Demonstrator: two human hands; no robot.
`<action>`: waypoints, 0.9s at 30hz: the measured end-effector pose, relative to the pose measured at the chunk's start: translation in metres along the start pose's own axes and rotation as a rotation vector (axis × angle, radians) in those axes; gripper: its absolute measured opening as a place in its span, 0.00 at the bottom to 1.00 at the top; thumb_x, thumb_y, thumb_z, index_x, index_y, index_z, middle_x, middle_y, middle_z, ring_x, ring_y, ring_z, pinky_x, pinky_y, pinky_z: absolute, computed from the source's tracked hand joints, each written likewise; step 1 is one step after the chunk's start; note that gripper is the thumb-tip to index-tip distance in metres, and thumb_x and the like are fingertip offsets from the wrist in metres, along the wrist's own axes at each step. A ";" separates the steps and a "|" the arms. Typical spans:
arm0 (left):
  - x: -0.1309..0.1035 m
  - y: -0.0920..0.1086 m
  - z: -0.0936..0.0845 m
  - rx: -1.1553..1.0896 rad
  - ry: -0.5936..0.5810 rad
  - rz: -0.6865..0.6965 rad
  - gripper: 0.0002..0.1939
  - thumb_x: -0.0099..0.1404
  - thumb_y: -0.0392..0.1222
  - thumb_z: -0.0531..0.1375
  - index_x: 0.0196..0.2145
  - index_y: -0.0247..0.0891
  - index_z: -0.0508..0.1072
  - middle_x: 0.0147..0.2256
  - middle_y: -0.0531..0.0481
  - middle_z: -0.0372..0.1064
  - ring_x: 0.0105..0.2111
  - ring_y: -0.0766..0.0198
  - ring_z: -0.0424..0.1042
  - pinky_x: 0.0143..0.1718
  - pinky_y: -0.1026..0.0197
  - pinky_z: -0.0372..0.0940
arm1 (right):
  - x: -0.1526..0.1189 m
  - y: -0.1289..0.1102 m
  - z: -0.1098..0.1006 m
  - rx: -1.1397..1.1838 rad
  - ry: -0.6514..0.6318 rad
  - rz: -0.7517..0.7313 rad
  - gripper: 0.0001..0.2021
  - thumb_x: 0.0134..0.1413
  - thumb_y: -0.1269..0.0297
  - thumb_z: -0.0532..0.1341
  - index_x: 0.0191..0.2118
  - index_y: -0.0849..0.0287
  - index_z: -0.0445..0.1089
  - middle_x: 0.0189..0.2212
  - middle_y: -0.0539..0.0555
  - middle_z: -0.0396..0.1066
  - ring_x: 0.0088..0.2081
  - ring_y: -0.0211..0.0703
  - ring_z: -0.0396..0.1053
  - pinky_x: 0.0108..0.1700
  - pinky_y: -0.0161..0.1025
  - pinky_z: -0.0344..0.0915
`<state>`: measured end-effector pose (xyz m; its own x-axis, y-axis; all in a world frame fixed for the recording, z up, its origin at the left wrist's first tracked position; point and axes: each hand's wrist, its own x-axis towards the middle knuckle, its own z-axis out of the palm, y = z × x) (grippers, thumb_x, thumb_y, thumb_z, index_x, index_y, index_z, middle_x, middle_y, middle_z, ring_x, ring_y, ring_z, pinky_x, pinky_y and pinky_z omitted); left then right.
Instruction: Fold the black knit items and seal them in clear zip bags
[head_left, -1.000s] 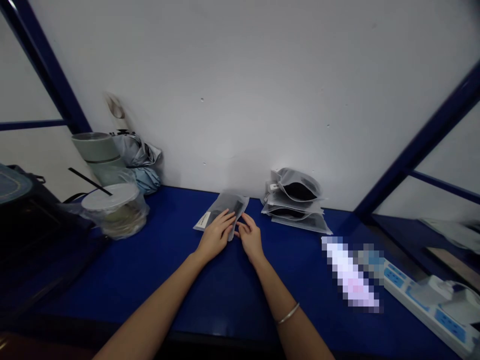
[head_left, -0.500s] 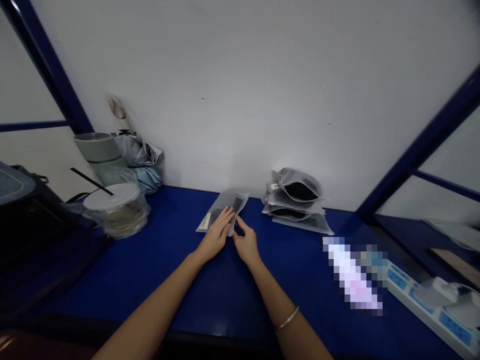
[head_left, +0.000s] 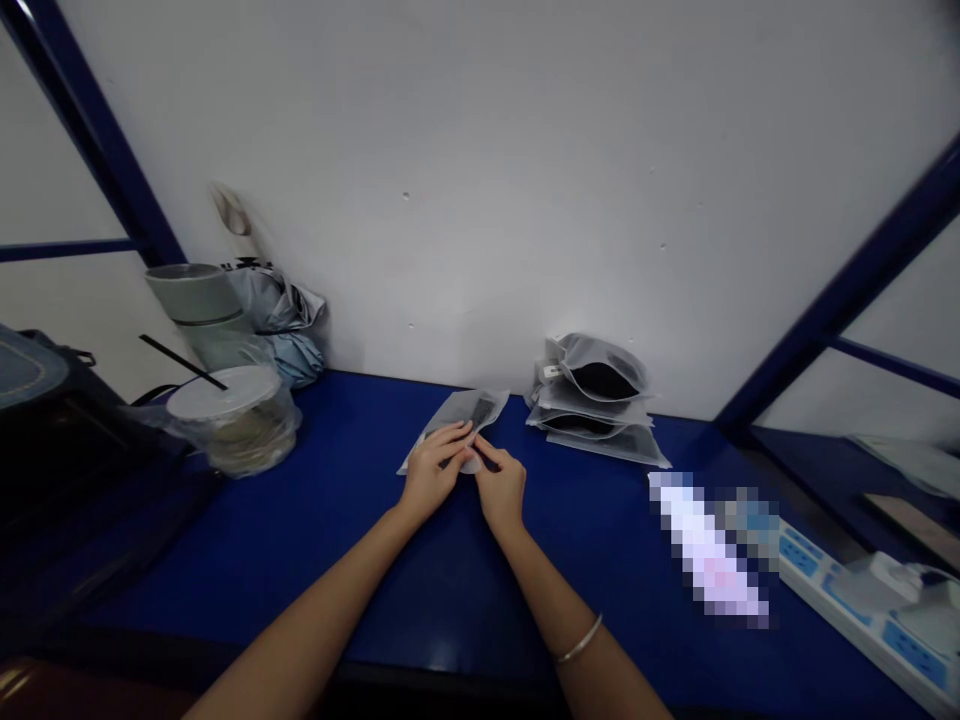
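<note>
A frosted translucent bag with something dark inside lies on the blue table, close to the wall. My left hand rests over its near part, fingers stretched across the bag. At the bag's near right edge, my right hand pinches the edge between thumb and forefinger; a silver bangle circles that forearm. To the right, several similar frosted bags are stacked, their mouths gaping over dark contents.
On the left are a lidded cup with a black straw in a plastic bag, a grey-green tumbler, a folded umbrella and a dark bag. At right lie a blurred bright object and a power strip.
The bag has turned slightly and shifted a little to the right. Both hands have moved slightly right with it, and my left hand now covers its white label.
</note>
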<state>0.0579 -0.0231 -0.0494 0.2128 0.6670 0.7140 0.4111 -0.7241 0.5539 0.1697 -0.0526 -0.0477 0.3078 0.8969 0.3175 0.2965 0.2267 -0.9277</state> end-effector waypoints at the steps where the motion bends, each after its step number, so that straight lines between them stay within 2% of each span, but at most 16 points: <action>1: 0.000 0.001 0.000 -0.011 0.002 -0.005 0.11 0.59 0.38 0.55 0.38 0.40 0.74 0.43 0.46 0.70 0.46 0.58 0.67 0.49 0.49 0.62 | -0.001 -0.002 -0.001 -0.038 0.020 -0.011 0.13 0.43 0.64 0.59 0.38 0.54 0.73 0.37 0.53 0.74 0.34 0.43 0.70 0.39 0.40 0.66; 5: 0.000 0.005 -0.001 -0.052 0.024 -0.037 0.11 0.59 0.36 0.54 0.39 0.40 0.73 0.43 0.47 0.70 0.45 0.59 0.68 0.49 0.49 0.62 | -0.003 -0.006 -0.001 -0.154 0.070 -0.038 0.09 0.43 0.64 0.59 0.33 0.53 0.75 0.27 0.51 0.74 0.26 0.39 0.67 0.34 0.37 0.64; 8: 0.000 0.006 -0.001 -0.089 0.041 -0.057 0.11 0.59 0.35 0.54 0.37 0.40 0.74 0.42 0.47 0.71 0.44 0.59 0.69 0.49 0.49 0.63 | -0.004 -0.006 0.000 -0.187 0.077 -0.087 0.08 0.44 0.64 0.58 0.30 0.54 0.75 0.24 0.50 0.72 0.25 0.38 0.65 0.32 0.36 0.63; 13: 0.002 0.008 -0.002 -0.155 0.066 -0.116 0.10 0.58 0.35 0.54 0.35 0.38 0.75 0.40 0.47 0.72 0.44 0.60 0.69 0.48 0.50 0.63 | -0.004 -0.006 0.002 -0.200 0.068 -0.232 0.09 0.46 0.69 0.55 0.30 0.56 0.73 0.26 0.51 0.72 0.27 0.39 0.65 0.33 0.36 0.62; 18: 0.005 0.009 -0.003 -0.225 0.056 -0.217 0.10 0.57 0.39 0.56 0.33 0.39 0.76 0.41 0.47 0.72 0.43 0.59 0.69 0.50 0.50 0.61 | -0.002 -0.006 0.003 -0.220 0.051 -0.349 0.08 0.49 0.66 0.54 0.28 0.57 0.70 0.27 0.52 0.72 0.30 0.41 0.64 0.33 0.37 0.61; 24: 0.009 0.006 -0.008 -0.379 0.012 -0.390 0.08 0.52 0.43 0.60 0.28 0.36 0.76 0.39 0.45 0.72 0.41 0.56 0.70 0.48 0.52 0.62 | -0.001 -0.006 0.001 -0.214 0.005 -0.352 0.09 0.51 0.66 0.51 0.28 0.57 0.68 0.28 0.52 0.70 0.31 0.40 0.63 0.27 0.34 0.60; 27: 0.010 0.003 -0.008 -0.467 0.004 -0.435 0.09 0.50 0.45 0.62 0.27 0.36 0.76 0.39 0.45 0.72 0.42 0.55 0.70 0.47 0.52 0.62 | -0.001 -0.005 0.001 -0.204 -0.015 -0.366 0.09 0.52 0.68 0.50 0.29 0.57 0.67 0.29 0.52 0.69 0.32 0.39 0.64 0.30 0.33 0.61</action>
<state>0.0546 -0.0206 -0.0374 0.1096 0.9172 0.3832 0.0291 -0.3883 0.9211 0.1672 -0.0545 -0.0433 0.1358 0.7767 0.6150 0.5576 0.4532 -0.6955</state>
